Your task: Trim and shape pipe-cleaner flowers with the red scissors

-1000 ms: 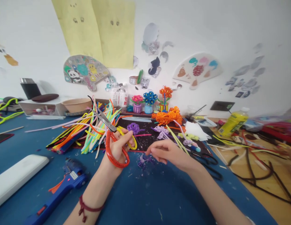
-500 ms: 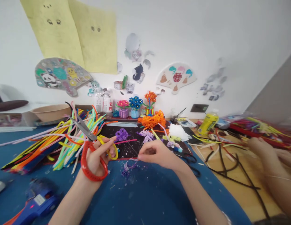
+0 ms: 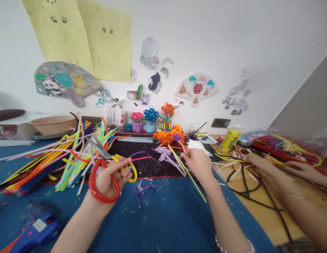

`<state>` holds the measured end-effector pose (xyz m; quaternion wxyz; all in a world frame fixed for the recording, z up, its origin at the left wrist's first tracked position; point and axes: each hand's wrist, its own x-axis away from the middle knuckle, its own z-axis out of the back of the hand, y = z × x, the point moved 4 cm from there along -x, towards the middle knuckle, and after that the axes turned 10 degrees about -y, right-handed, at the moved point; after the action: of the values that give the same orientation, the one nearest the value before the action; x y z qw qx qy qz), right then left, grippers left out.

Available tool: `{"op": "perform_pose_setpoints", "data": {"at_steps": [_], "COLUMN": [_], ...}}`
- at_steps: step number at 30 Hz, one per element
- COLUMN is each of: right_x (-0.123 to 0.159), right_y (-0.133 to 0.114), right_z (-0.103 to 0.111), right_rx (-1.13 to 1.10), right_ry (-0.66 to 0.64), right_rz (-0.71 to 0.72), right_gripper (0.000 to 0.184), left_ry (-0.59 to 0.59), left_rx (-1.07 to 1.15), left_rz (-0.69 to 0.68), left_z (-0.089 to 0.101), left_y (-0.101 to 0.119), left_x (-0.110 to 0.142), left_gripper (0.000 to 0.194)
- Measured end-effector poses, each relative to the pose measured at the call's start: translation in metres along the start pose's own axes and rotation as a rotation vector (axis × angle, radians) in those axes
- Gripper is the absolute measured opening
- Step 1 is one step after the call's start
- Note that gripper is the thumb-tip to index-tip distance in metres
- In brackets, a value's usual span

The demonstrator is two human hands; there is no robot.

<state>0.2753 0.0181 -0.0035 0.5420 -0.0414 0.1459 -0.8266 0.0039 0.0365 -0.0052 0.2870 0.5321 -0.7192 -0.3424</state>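
My left hand (image 3: 113,174) grips a pair of scissors (image 3: 104,153), its red handle loop round the thumb side and a yellow loop among the fingers; the blades point up left and stand slightly apart. My right hand (image 3: 197,165) is closed in a pinch over the right part of the dark mat; what its fingertips hold is hidden. A purple pipe cleaner flower (image 3: 176,137) shows just beyond those fingertips, in front of the pile of orange flowers (image 3: 167,135). Beside the hand lie light yellow-green strips (image 3: 186,170) and lilac flowers (image 3: 163,153) with stems.
Loose pipe cleaners (image 3: 76,151) are heaped at left, behind a blue glue gun (image 3: 40,221). Purple scraps (image 3: 143,189) lie on the blue tabletop. Small flower pots (image 3: 150,121) line the wall. A co-worker's hands (image 3: 262,168) are at right, near a yellow bottle (image 3: 230,138).
My right hand has moved right and away from me. The purple flower has gone from the mat's middle to beside the orange pile. My left hand keeps the scissors; the view has swung right.
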Motion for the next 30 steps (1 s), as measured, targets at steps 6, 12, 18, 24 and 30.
{"op": "perform_pose_setpoints", "data": {"at_steps": [6, 12, 18, 24, 30], "right_x": [0.002, 0.004, 0.010, 0.008, 0.001], "right_y": [-0.001, -0.002, 0.003, 0.018, 0.037], "right_z": [-0.001, -0.001, 0.006, 0.014, 0.015], "right_rx": [0.090, 0.119, 0.146, 0.129, 0.106], "right_ry": [-0.037, -0.051, -0.007, 0.046, 0.076], "right_rz": [-0.069, -0.139, -0.228, -0.301, -0.340], "right_gripper": [0.018, 0.021, 0.023, 0.025, 0.024], "left_ry": [-0.065, -0.010, 0.088, 0.084, 0.095], "left_rx": [-0.130, -0.512, -1.034, -1.512, -1.685], "left_rz": [-0.005, -0.125, -0.145, -0.149, -0.218], "left_z": [0.005, 0.016, 0.020, 0.003, -0.005], "left_y": [0.005, 0.014, 0.014, 0.010, 0.012], "left_x": [-0.003, -0.006, -0.004, 0.005, 0.008], "left_gripper": [0.021, 0.023, 0.027, 0.023, 0.015]}}
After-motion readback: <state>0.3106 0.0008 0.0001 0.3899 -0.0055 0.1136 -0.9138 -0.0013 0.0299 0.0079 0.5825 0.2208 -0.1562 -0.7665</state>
